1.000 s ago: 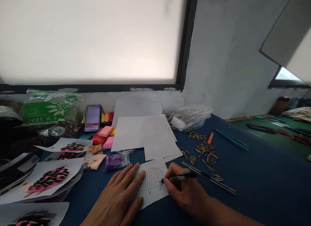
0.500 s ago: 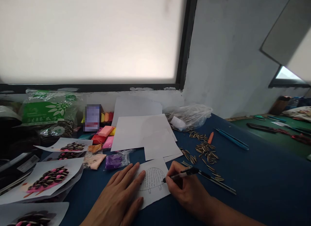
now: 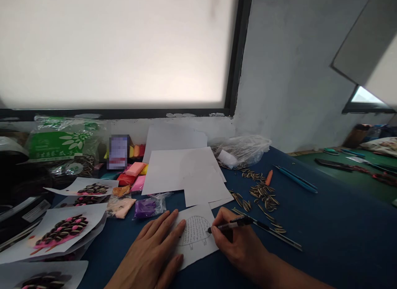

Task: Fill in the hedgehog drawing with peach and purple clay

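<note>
A small white sheet of paper (image 3: 198,256) lies on the blue table, bearing a line drawing of a rounded body with two small feet, filled with rows of short marks. My left hand (image 3: 156,247) is spread flat across the sheet's left side, its fingers stretched out and covering part of the drawing. Pinched in my right hand (image 3: 238,243) is a black pen (image 3: 232,224), its tip at the right edge of the rounded outline. Printed pictures (image 3: 62,231) of a seed-covered pink figure lie at the left.
Sunflower seeds (image 3: 263,196), an orange stick (image 3: 269,177) and blue tweezers (image 3: 296,179) lie to the right. Blank white sheets (image 3: 167,169) are behind the drawing. Bagged purple clay (image 3: 145,208) and a green seed bag (image 3: 58,144) stand left, with a clear plastic bag (image 3: 245,149) near the wall.
The pen tip stays near the drawing's right edge with hardly any visible movement. Both hands keep their places; the whole view has shifted very slightly.
</note>
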Demonstrator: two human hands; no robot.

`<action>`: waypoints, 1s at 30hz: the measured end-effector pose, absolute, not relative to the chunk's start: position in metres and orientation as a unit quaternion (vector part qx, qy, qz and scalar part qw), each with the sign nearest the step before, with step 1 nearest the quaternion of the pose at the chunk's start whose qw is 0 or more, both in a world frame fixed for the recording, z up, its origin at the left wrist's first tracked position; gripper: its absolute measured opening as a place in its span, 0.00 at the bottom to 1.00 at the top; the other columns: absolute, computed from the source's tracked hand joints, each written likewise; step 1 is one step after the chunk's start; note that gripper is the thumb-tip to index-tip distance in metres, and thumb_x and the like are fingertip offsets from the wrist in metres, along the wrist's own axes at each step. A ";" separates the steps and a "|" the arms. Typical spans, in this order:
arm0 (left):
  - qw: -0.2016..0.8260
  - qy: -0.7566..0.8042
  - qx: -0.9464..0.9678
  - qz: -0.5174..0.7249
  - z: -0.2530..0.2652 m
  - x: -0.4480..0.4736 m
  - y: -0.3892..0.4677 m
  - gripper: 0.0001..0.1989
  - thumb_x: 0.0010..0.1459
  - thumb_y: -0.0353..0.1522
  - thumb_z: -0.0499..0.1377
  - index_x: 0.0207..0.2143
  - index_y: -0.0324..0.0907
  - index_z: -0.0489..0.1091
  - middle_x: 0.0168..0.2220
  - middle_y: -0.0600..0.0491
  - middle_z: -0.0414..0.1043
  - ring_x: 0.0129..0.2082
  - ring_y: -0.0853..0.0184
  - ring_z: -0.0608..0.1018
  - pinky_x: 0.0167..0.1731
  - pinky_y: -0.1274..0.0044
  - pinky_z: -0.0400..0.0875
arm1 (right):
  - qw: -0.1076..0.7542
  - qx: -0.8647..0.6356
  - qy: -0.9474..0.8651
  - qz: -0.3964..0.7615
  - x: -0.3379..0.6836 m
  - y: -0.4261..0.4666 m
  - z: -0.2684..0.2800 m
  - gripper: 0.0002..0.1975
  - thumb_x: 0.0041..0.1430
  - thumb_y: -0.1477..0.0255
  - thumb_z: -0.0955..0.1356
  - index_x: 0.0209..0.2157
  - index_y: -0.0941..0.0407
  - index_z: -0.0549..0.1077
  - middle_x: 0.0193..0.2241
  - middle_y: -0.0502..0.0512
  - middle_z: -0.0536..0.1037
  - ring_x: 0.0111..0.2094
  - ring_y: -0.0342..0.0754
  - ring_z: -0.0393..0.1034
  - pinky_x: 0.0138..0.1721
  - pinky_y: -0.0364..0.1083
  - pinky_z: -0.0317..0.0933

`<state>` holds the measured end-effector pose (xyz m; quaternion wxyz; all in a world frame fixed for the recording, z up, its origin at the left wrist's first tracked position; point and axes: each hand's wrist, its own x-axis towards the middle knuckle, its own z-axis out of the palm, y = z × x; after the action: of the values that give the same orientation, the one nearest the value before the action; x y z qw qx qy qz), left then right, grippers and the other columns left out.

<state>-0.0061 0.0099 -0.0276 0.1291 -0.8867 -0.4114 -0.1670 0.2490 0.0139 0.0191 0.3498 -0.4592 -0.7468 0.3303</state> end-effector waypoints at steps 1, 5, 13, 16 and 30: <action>0.127 -0.415 -0.885 -0.168 -0.027 -0.007 0.010 0.28 0.70 0.45 0.46 0.69 0.54 0.49 0.68 0.52 0.54 0.62 0.50 0.67 0.52 0.60 0.73 | 0.348 -0.458 -0.748 0.331 0.249 0.014 0.019 0.08 0.61 0.68 0.62 0.28 0.54 0.62 0.21 0.46 0.63 0.20 0.43 0.58 0.22 0.42 0.52; 0.127 -0.396 -0.895 -0.162 -0.028 -0.009 0.012 0.29 0.69 0.45 0.48 0.69 0.53 0.47 0.68 0.52 0.55 0.62 0.50 0.68 0.50 0.61 0.75 | 0.343 -0.460 -0.752 0.324 0.249 0.015 0.020 0.07 0.62 0.69 0.62 0.29 0.54 0.62 0.20 0.45 0.64 0.20 0.43 0.58 0.22 0.42 0.52; 0.122 -0.396 -0.897 -0.151 -0.028 -0.010 0.015 0.31 0.68 0.45 0.49 0.70 0.54 0.44 0.68 0.51 0.54 0.62 0.49 0.68 0.50 0.60 0.75 | 0.345 -0.452 -0.750 0.340 0.250 0.013 0.019 0.07 0.61 0.70 0.62 0.29 0.54 0.61 0.20 0.45 0.64 0.19 0.42 0.58 0.21 0.41 0.51; 0.122 -0.396 -0.898 -0.151 -0.028 -0.010 0.014 0.31 0.68 0.45 0.49 0.70 0.53 0.44 0.68 0.51 0.53 0.62 0.49 0.67 0.51 0.60 0.74 | 0.344 -0.448 -0.754 0.335 0.250 0.012 0.019 0.06 0.61 0.71 0.62 0.29 0.54 0.62 0.20 0.45 0.64 0.19 0.42 0.58 0.21 0.41 0.51; 0.099 -0.402 -0.894 -0.171 -0.026 -0.008 0.011 0.29 0.68 0.45 0.49 0.69 0.54 0.49 0.67 0.51 0.55 0.61 0.49 0.68 0.51 0.60 0.74 | 0.342 -0.454 -0.750 0.338 0.249 0.013 0.022 0.07 0.61 0.72 0.62 0.28 0.53 0.61 0.20 0.44 0.62 0.19 0.41 0.57 0.21 0.41 0.51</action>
<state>-0.0078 0.0112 -0.0261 0.0987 -0.8939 -0.4024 -0.1715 0.2495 0.0131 0.0216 0.3423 -0.4536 -0.7502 0.3381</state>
